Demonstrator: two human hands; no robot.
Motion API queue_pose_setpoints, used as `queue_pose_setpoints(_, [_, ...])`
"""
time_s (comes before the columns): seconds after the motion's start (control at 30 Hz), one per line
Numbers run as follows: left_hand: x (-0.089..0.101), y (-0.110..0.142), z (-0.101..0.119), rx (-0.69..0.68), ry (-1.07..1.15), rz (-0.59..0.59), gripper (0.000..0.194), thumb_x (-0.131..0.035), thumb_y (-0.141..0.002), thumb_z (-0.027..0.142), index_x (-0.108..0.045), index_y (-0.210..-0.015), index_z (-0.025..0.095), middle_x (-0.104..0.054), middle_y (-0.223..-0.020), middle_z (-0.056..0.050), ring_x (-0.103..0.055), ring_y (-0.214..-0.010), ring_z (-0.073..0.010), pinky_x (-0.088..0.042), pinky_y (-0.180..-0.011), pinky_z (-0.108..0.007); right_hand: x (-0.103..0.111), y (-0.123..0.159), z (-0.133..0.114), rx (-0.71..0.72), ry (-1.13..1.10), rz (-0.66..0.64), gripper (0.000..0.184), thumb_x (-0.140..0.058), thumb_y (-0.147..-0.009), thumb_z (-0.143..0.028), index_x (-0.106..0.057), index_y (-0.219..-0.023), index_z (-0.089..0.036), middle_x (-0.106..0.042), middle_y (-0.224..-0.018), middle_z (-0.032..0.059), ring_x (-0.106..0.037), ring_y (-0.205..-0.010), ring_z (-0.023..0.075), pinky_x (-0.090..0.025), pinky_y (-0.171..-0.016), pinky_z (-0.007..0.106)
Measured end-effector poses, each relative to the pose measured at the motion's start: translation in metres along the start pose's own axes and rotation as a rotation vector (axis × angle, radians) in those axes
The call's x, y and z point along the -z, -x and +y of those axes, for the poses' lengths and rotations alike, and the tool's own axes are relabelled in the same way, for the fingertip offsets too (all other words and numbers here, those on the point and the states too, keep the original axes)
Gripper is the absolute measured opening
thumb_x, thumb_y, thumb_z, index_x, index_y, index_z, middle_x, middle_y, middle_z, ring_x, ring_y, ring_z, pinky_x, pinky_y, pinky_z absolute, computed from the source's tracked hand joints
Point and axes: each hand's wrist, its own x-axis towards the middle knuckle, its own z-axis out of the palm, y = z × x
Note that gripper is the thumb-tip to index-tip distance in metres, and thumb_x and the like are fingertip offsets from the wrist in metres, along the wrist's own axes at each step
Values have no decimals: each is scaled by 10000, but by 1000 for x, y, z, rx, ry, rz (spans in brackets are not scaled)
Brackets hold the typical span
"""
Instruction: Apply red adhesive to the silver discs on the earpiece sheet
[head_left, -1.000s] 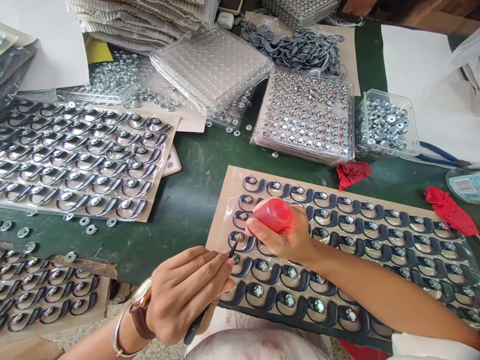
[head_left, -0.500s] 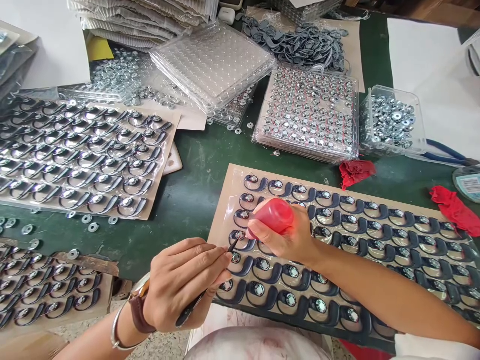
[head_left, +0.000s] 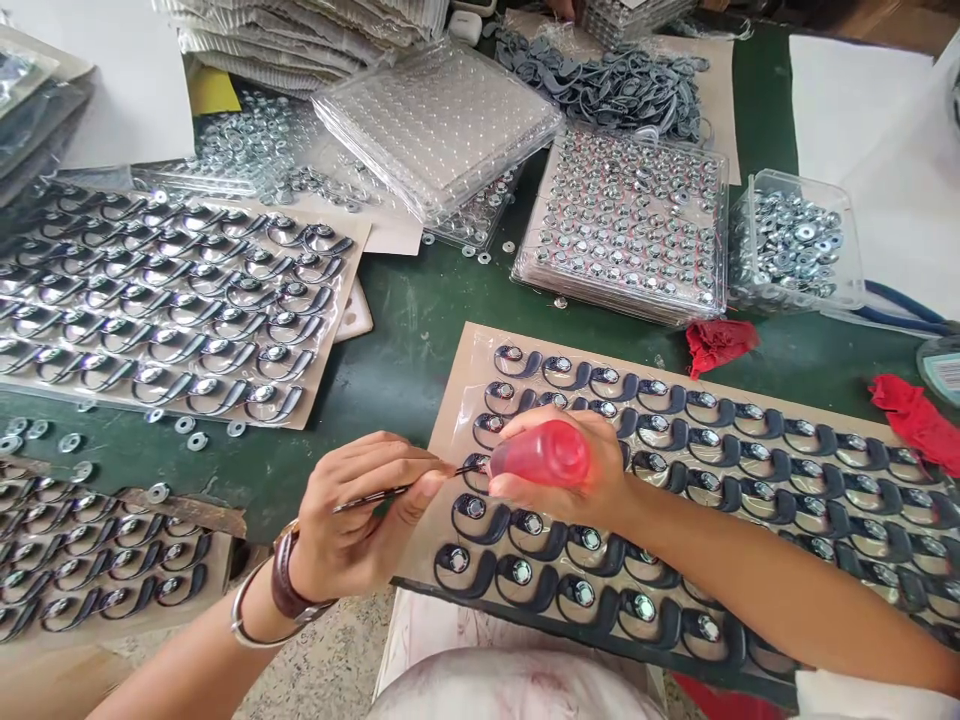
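Note:
My left hand [head_left: 367,510] is closed around thin dark tweezers [head_left: 471,468], their tips by the left edge of the nearer sheet. My right hand [head_left: 609,465] is wrapped round a translucent red squeeze bottle [head_left: 544,457], tilted with its base toward me. The bottle's nozzle end is hidden, and the tweezer tips almost meet it. Both hands are over a brown card sheet [head_left: 454,400] under clear film, with rows of black curved pieces [head_left: 491,572], each carrying a round metal disc. One such piece lies partly covered beneath the tweezer tips.
Another filled sheet [head_left: 326,345] lies to the left, with loose metal washers [head_left: 197,441] below it. Farther back are clear trays [head_left: 439,130], a tray stack of metal discs [head_left: 622,220], grey curved pieces [head_left: 622,85] and a washer box [head_left: 799,240]. Red cloth scraps [head_left: 720,345] lie right.
My left hand has turned, and the tweezers now lie flatter. The red bottle has tipped more sideways, pointing left. Part of another person's hand now shows at the top edge.

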Motion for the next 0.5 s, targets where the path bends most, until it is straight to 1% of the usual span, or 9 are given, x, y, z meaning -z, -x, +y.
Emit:
queue_pose_setpoints(0.07, [0, 0, 1, 5, -13, 10, 236, -541, -855, 56, -664, -961, 228, -734, -843, 1, -667, -673, -152, -529, -602, -286, 5, -2, -3, -118, -115, -26, 231, -743, -774, -417, -643, -792, -209, -712, -680, 1, -661, -559, 131, -555, -529, 248])
queue_pose_setpoints(0.13, [0, 3, 5, -32, -28, 24, 252, -529, -854, 51, -659, -981, 226, -735, -841, -2, -677, -682, -155, -539, -605, -290, 12, -4, -7, -263, -222, -71, 239, -716, -801, -427, -635, -757, -207, -693, -646, 5, -653, -557, 140, -551, -514, 262])
queue_pose_setpoints(0.2, [1, 10, 10, -123, -58, 10, 277, -519, -846, 43, -646, -1030, 205, -738, -844, -13, -692, -714, -159, -556, -620, -294, 16, -4, -13, -379, -257, -105, 242, -715, -807, -423, -636, -737, -206, -680, -639, 11, -650, -575, 149, -553, -523, 277])
queue_pose_setpoints(0.27, [4, 21, 16, -231, -132, -51, 280, -529, -844, 52, -633, -1079, 162, -740, -863, -35, -705, -772, -164, -578, -659, -300, 15, 0, -18, -454, -280, -91, 208, -712, -820, -390, -642, -760, -204, -678, -651, 13, -653, -589, 151, -559, -543, 282])
queue_pose_setpoints(0.37, [7, 38, 25, -346, -274, -149, 232, -564, -855, 89, -643, -1073, 89, -741, -893, -78, -713, -856, -183, -602, -738, -313, 4, 14, -21, -489, -352, -32, 151, -677, -855, -351, -634, -857, -206, -678, -641, 2, -654, -572, 144, -568, -559, 283])
queue_pose_setpoints(0.43, [8, 45, 29, -395, -330, -173, 186, -574, -869, 107, -663, -1030, 79, -745, -889, -84, -716, -869, -185, -610, -753, -305, -5, 23, -19, -465, -359, -19, 159, -678, -849, -346, -623, -904, -208, -684, -652, 2, -657, -578, 145, -577, -578, 290])
queue_pose_setpoints(0.5, [7, 49, 30, -424, -370, -189, 148, -578, -888, 129, -681, -989, 94, -749, -884, -72, -717, -865, -175, -616, -751, -288, -11, 30, -15, -433, -326, -33, 177, -694, -832, -334, -617, -930, -208, -693, -674, 6, -666, -602, 147, -585, -601, 292])
